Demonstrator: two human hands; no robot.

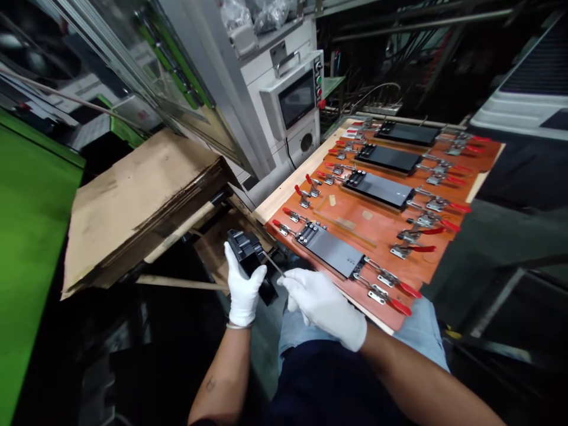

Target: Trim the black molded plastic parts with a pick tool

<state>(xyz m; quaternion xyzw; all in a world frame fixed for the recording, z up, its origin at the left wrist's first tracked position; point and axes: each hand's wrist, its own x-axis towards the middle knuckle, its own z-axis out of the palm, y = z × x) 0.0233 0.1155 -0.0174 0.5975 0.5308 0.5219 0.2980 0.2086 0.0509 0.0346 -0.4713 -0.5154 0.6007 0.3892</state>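
In a white glove, my left hand (244,290) is closed round a long black plastic part (247,247), which is tilted and has a ribbed, blocky end facing up. My right hand (317,299), gloved too, pinches a thin metal blade-like tool (273,264). Its tip points at the side of the black part; whether the two touch I cannot tell. The tool's handle is hidden inside my right fist. Just beyond my right hand, a dark flat part (333,251) lies clamped on an orange board (306,207).
Three more dark parts, among them a grey-topped one (379,189), sit farther back on the board between red-handled toggle clamps (390,281). Stacked cardboard (133,183) stands at left beside a green machine panel (35,225). A control screen (296,99) is behind.
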